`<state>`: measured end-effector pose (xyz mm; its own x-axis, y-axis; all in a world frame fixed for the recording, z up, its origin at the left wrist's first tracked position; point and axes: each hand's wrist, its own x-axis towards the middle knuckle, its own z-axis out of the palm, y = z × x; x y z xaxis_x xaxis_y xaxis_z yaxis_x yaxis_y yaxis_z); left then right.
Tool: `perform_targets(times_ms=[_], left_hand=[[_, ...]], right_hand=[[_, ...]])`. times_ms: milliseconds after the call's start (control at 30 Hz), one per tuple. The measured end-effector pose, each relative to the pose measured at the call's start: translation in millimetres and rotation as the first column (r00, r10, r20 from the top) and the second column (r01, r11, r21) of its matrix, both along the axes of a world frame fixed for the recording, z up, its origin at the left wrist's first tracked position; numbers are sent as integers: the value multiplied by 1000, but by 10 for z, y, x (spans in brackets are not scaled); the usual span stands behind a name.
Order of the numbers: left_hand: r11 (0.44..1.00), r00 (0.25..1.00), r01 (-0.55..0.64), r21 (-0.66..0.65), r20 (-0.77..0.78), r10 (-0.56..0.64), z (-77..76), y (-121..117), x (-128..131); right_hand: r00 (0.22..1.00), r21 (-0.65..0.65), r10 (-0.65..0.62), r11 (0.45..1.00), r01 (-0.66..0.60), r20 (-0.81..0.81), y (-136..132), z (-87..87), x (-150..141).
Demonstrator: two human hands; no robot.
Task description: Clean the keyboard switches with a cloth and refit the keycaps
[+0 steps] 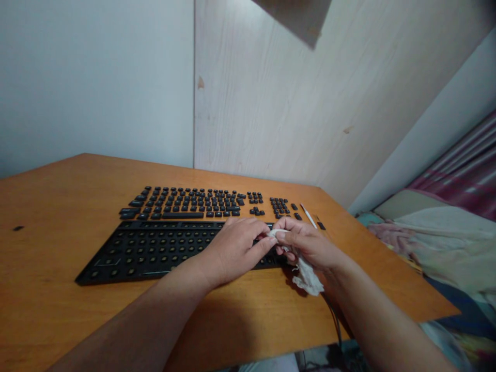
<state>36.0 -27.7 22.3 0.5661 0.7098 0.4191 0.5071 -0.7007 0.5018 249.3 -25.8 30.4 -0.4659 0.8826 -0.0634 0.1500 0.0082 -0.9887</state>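
Observation:
A crumpled white tissue [308, 278] is gripped in my right hand [308, 243], its loose end hanging below the palm. My left hand [238, 245] reaches across from the left, thumb and fingertips closed on the tissue's upper end. Under both hands lies a black keyboard base [155, 253] with its keycaps off, showing rows of bare key posts. The hands cover much of its right part. Behind it, the removed black keycaps [186, 201] are laid out in keyboard order on the table.
The brown wooden table [58, 248] meets a wall at the back. Right of the keycaps lie a thin white stick [308, 215] and a small dark object [321, 226]. Another small black piece [18, 228] lies far left. A cable [335, 320] runs over the front edge.

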Motion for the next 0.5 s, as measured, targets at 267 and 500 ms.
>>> perform_targets(times_ms=[267, 500], left_hand=[[940, 956, 81, -331, 294, 21, 9, 29, 16], [806, 873, 160, -570, 463, 154, 5, 10, 61]], right_hand=[[985, 460, -95, 888, 18, 145, -74, -66, -78], [851, 814, -353, 564, -139, 389, -117, -114, -61]])
